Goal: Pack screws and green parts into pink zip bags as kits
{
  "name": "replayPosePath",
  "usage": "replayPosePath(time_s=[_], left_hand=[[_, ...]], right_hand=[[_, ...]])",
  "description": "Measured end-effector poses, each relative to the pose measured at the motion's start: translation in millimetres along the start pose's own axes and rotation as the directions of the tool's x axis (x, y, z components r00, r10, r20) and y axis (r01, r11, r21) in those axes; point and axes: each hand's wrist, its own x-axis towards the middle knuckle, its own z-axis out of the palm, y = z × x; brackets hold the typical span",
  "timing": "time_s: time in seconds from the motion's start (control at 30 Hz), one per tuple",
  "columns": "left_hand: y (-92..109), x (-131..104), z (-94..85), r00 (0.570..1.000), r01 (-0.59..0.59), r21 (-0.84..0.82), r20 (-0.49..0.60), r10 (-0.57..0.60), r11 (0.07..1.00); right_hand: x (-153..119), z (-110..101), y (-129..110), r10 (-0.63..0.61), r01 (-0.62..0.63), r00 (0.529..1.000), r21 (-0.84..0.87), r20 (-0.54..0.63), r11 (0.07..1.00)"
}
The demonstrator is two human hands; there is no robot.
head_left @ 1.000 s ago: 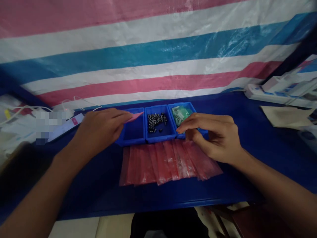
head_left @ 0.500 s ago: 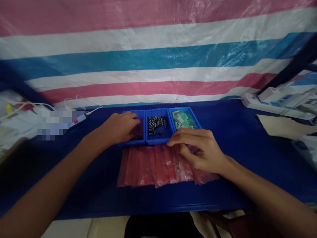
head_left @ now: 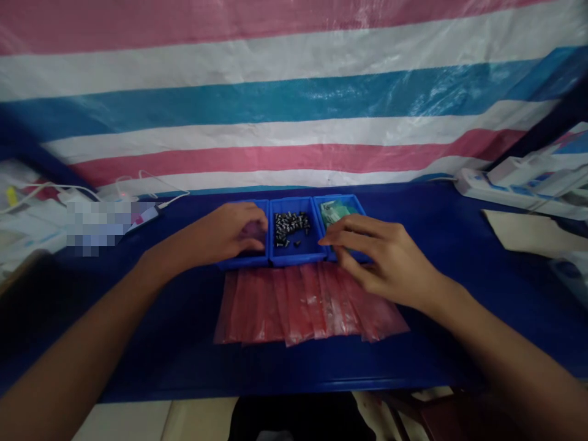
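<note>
My left hand [head_left: 225, 231] reaches over the left blue bin [head_left: 245, 263], thumb and fingers apart. It covers most of that bin, whose contents I cannot make out. In the middle bin [head_left: 309, 251] lies a heap of small black screws [head_left: 289, 225]. My right hand [head_left: 383, 260] hovers at the front of the right bin [head_left: 361, 208], its fingers bent and slightly apart, with nothing visible in them. That bin holds green and white small packets [head_left: 337, 211], partly hidden by the hand. Red plastic bags [head_left: 294, 306] lie overlapped in a row before the bins.
A blue tabletop [head_left: 427, 233] carries everything. At the right stand a white power strip [head_left: 482, 193] and a sheet of brown card [head_left: 523, 229]. White cables [head_left: 169, 199] and a blurred-out item lie at the left. A striped plastic sheet [head_left: 294, 110] hangs behind.
My left hand has opened its thumb away from the fingers over the left bin. My right hand has moved slightly up and right, off the bags toward the right bin. The view has shifted slightly.
</note>
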Motion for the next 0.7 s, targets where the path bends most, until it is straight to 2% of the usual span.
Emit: replayPosePath(time_s=[0.1, 0.2, 0.33, 0.5, 0.63, 0.7], left_hand=[[10.6, -8.9, 2.7, 0.998, -0.007, -0.088, -0.055, 0.002, 0.996], [15.6, -19.6, 12.1, 0.996, -0.077, -0.151, -0.055, 0.069, 0.985], [16.8, -25.3, 28.4, 0.982, -0.150, -0.109, -0.131, 0.135, 0.983], [19.9, -25.8, 37.4, 0.959, -0.192, -0.121, -0.233, 0.160, 0.974], [21.7, -27.3, 40.8, 0.956, -0.176, -0.140, -0.262, 0.136, 0.974], [21.7, -27.3, 43.8, 0.950, -0.177, -0.150, -0.285, 0.129, 0.973]], right_hand=[[-1.5, -7.6, 7.1, 0.047, -0.044, 0.987, -0.026, 0.152, 0.999], [-3.9, -6.1, 12.9, 0.055, -0.072, 0.963, 0.055, 0.264, 0.996], [-5.9, 2.9, 16.4, 0.053, -0.101, 0.963, 0.171, 0.264, 0.980], [-5.3, 7.9, 17.9, 0.046, -0.092, 0.967, 0.174, 0.250, 0.980], [-3.7, 7.9, 19.2, 0.037, -0.079, 0.964, 0.150, 0.265, 0.986], [-1.7, 3.3, 15.5, 0.018, -0.047, 0.974, 0.122, 0.227, 0.991]])
